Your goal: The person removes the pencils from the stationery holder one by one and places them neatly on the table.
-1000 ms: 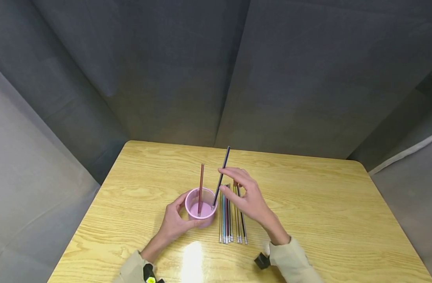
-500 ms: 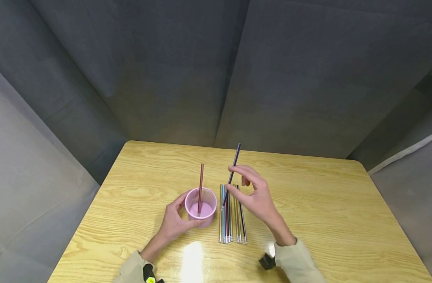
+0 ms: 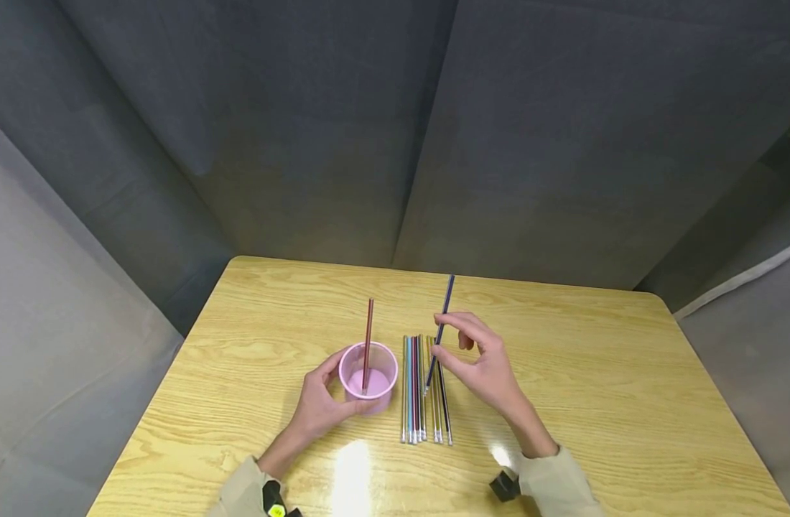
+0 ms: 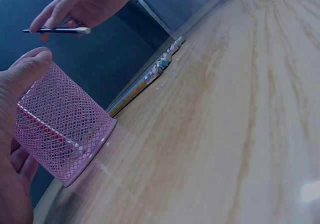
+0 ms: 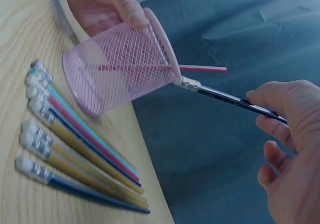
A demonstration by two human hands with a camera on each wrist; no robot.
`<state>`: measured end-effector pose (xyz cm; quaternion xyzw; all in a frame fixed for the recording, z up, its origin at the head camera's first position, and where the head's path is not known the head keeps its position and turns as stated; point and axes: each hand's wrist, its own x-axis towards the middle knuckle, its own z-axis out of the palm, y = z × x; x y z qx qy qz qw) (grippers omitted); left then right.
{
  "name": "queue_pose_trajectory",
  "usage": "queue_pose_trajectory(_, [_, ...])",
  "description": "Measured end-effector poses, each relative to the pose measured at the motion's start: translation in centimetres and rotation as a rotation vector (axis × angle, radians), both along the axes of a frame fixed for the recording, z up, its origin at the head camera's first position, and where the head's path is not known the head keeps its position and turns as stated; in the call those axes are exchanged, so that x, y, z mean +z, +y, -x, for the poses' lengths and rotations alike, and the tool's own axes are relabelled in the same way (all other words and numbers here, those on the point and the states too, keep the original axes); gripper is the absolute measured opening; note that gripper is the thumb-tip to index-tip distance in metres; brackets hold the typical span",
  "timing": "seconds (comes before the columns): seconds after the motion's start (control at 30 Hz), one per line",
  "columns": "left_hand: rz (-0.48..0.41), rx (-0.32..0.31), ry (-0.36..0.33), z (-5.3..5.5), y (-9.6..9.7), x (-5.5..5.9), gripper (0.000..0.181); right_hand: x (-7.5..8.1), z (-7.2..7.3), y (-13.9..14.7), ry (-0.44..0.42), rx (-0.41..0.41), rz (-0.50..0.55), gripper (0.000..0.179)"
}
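My left hand (image 3: 319, 408) grips the pink mesh pencil cup (image 4: 70, 102), its thumb near the rim. Inside the cup leans a red pencil (image 3: 368, 337), eraser end down. Between thumb and fingertips, my right hand (image 3: 482, 362) pinches a dark blue pencil (image 3: 447, 296). That pencil is tilted, with its eraser end (image 5: 189, 83) low, and is held in the air to the right of the cup. Below it several pencils (image 3: 410, 402) lie side by side on the table, light blue, red, gold and dark ones among them, with white erasers toward me.
The wooden table (image 3: 595, 373) has a bright reflection near its front edge. Dark grey cloth (image 3: 304, 143) hangs behind the table, with lighter cloth at the left side. Both wrists wear black devices, the right one (image 3: 505, 486) close to the table's front.
My right hand has drawn the dark blue pencil away from the cup, moving right until it is over the laid-out pencils. The left hand and cup have stayed in place.
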<state>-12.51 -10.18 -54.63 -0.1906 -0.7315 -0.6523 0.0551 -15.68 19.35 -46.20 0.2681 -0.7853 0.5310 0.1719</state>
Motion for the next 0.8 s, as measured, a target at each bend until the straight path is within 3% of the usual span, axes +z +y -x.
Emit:
queue_pose_trajectory(0.23, [-0.006,0.004,0.000,0.1,0.0,-0.1,0.088,-0.5,-0.2,1.1,-0.025,-0.014,-0.046,0.051])
queue_pose_trajectory(0.5, [-0.009,0.000,0.008,0.1,0.0,-0.1,0.087,0.9,-1.3,1.5,-0.064,-0.022,-0.138,0.046])
queue_pose_trajectory(0.8, [-0.010,0.003,0.004,0.0,0.1,0.0,0.087,-2.7,-0.2,3.6,-0.155,-0.024,-0.272,0.047])
